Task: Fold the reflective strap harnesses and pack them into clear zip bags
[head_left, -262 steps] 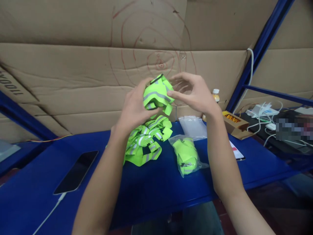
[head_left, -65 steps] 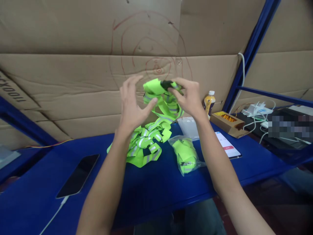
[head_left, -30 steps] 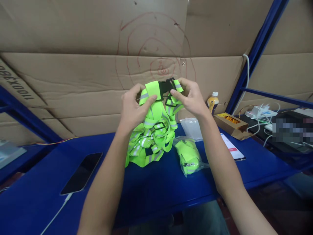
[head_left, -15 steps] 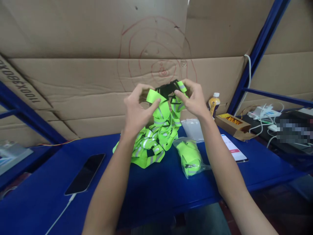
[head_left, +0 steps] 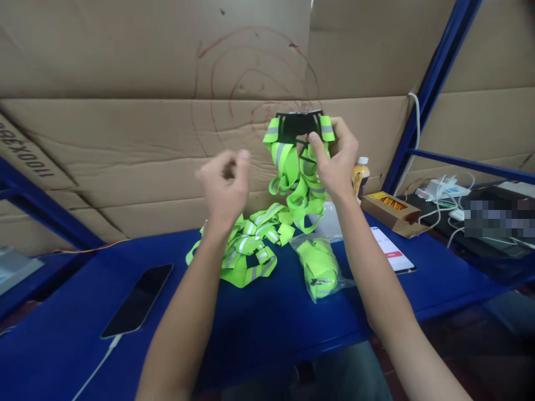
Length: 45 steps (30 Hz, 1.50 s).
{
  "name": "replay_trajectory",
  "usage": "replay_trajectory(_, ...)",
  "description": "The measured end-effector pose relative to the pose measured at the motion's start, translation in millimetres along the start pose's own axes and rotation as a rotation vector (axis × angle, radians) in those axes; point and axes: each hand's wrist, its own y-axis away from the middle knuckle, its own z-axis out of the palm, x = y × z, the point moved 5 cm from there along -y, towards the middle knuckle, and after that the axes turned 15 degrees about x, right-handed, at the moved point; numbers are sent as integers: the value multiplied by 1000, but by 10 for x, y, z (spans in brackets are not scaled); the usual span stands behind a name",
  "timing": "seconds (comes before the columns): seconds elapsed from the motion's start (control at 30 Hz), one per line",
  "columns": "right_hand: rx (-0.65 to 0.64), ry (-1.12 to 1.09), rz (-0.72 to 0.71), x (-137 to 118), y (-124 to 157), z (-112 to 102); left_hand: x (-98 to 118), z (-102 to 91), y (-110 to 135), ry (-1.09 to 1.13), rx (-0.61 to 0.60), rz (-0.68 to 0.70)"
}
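Observation:
My right hand (head_left: 336, 161) is closed on a neon-green reflective strap harness (head_left: 298, 178) and holds it up by its black buckle (head_left: 297, 127); the loops dangle beneath. My left hand (head_left: 224, 186) hovers to the left of the harness, apart from it, with its fingers curled loosely and nothing visible in them. Below, on the blue table (head_left: 259, 323), lies a pile of the same green straps (head_left: 246, 250). Beside that pile sits one harness packed in a clear plastic bag (head_left: 318, 266).
A black phone (head_left: 136, 298) on a white cable lies at the left. A second phone with a lit screen (head_left: 390, 250), an open cardboard box (head_left: 390, 210), a small bottle (head_left: 359, 174) and empty clear bags (head_left: 328, 214) sit at the right. Cardboard sheets form the back wall.
My left hand has let go of the harness and pulled back to the left. My right hand has lifted the harness higher by its buckle, so the loops hang free above the pile.

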Motion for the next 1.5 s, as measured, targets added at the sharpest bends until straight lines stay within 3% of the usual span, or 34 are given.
replay_trajectory(0.03,-51,-11,-6,-61,11,28,39,-92,-38,-2,125,57)
replay_trajectory(0.1,-165,-46,-9,-167,49,101,155,-187,-84,-25,178,201)
replay_trajectory(0.17,-273,-88,-4,-251,107,188,257,-168,-92,-75,60,307)
replay_trajectory(0.27,-372,-111,-5,-339,197,295,278,-61,-51,-128,-105,326)
replay_trajectory(0.4,-450,-67,-50,-404,270,358,168,35,-6,-180,-128,312)
replay_trajectory(0.67,-453,25,-82,-397,305,411,62,75,19,-200,-186,303)
replay_trajectory(0.87,-411,58,-50,-352,334,449,30,45,0,-174,-131,231)
replay_trajectory(1.13,-432,90,-30,-381,361,475,-231,132,111,-173,-55,201)
replay_trajectory(1.37,-335,50,10,-210,354,483,-212,151,64,-46,-147,172)
replay_trajectory(1.5,-268,-3,20,-113,281,421,-275,112,22,91,-206,74)
